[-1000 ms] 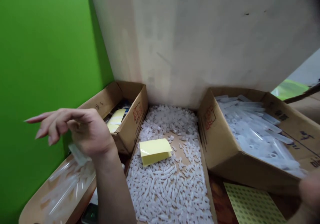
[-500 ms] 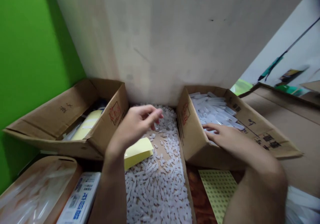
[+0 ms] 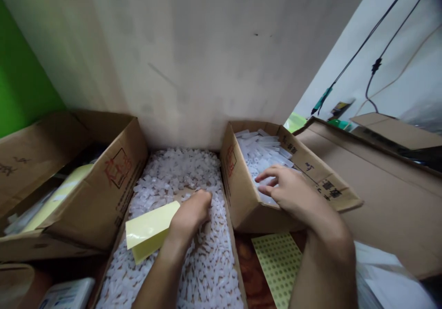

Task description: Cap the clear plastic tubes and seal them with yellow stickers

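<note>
My left hand (image 3: 189, 214) reaches down into a flat middle tray (image 3: 229, 235) filled with several small white plastic pieces (image 3: 176, 171). Its fingers are curled down among the pieces, and what they hold is hidden. A folded yellow sheet (image 3: 148, 230) lies on the pieces just left of that hand. My right hand (image 3: 288, 189) rests inside a cardboard box (image 3: 241, 198) of longer clear plastic strips (image 3: 262, 152), with its fingers spread over them.
A larger cardboard box (image 3: 103, 194) with yellow sheets stands at the left. A yellow-green perforated board (image 3: 279, 263) lies on the brown table in front of the right box. Flat cardboard (image 3: 390, 194) lies at the right. A pale wall panel rises behind, with cables at the right.
My left hand swung from the far left across and dropped into the white pieces. My right hand came into the right box and stays on the strips. The view turned right.
</note>
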The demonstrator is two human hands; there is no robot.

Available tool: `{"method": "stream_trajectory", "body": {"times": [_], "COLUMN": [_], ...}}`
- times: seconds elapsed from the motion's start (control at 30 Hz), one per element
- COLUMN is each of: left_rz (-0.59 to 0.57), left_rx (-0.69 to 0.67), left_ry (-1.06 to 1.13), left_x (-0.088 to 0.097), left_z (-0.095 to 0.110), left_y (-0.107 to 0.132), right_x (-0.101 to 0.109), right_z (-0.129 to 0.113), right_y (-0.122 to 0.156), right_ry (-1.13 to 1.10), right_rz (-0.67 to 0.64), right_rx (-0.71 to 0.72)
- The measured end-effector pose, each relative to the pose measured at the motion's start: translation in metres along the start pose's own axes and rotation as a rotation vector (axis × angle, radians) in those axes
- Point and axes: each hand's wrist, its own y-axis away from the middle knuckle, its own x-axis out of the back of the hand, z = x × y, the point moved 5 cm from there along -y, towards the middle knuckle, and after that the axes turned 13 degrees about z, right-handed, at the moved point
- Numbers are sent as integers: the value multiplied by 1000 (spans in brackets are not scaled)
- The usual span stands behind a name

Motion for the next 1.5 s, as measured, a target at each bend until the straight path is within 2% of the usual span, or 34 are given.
{"method": "stream_trajectory", "body": {"times": [0.2,0.4,0.53,0.7,0.83,0.93,1.07,1.27,1.37,1.5], "left_rz": [27,56,66,90,132,166,239,358,400,431], "left_rx": [-10,-32,-23,-34,-49,-90,-144,-151,-174,-192], "left_ry": [-3,6,38,106,201,333,539,1226,1339,1377], "left_x": [-1,-1,-2,-4,-2,12,43,78,84,88], "left_z": [-3,0,-1,-6,-13,-15,-13,-17,-18,-18], "left_y": [-3,-2,-3,-6,-11,-13,-7,7,11,12], "right_x": [16,38,45,48,43,33,23,13,5,-8], "right_z": [-9,-32,-53,-74,-80,-82,-88,-97,-100,-102], "right_y": [0,3,11,20,22,22,20,19,18,19], "right_ry": [-78,-184,-313,-502,-645,-764,-789,-801,-838,-956], "right_rz": [246,542,639,621,520,401,331,358,379,348], "right_rx": [36,76,118,188,115,22,22,97,61,-26]}}
